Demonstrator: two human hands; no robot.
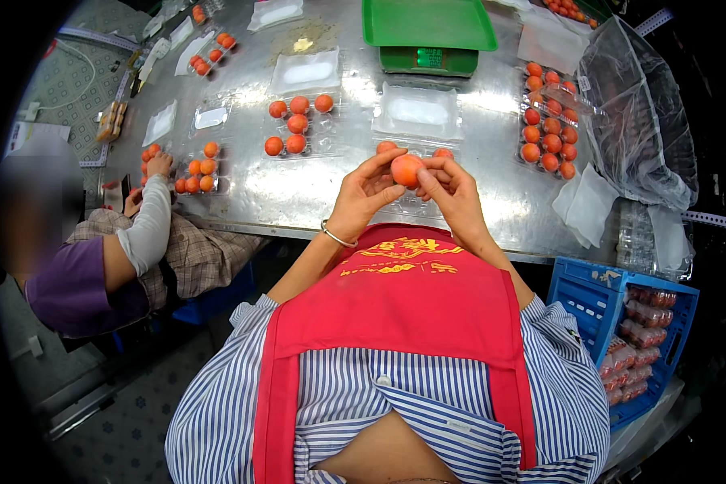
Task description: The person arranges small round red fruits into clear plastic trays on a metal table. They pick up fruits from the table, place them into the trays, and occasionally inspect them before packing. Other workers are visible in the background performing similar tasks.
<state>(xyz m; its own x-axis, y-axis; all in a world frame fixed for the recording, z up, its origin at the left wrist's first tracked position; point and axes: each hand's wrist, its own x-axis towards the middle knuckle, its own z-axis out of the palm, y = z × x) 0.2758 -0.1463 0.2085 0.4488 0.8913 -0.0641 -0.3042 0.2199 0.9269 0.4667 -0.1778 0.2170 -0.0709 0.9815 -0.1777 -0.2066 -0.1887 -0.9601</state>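
A round orange-red fruit is held up between my two hands, over the table's near edge. My left hand cups it from the left, and its fingertips reach behind the fruit. On the other side my right hand has its thumb pressed against the fruit. Beneath my hands is a clear plastic clamshell tray, partly hidden by them. Two more fruits show in its far part. Its lid lies opened away from me, with a white pad in it.
A green scale stands beyond the lid. Part-filled trays are at left, filled ones at right beside a clear plastic bag. A blue crate of packed fruit stands lower right. A co-worker's hand reaches into a tray.
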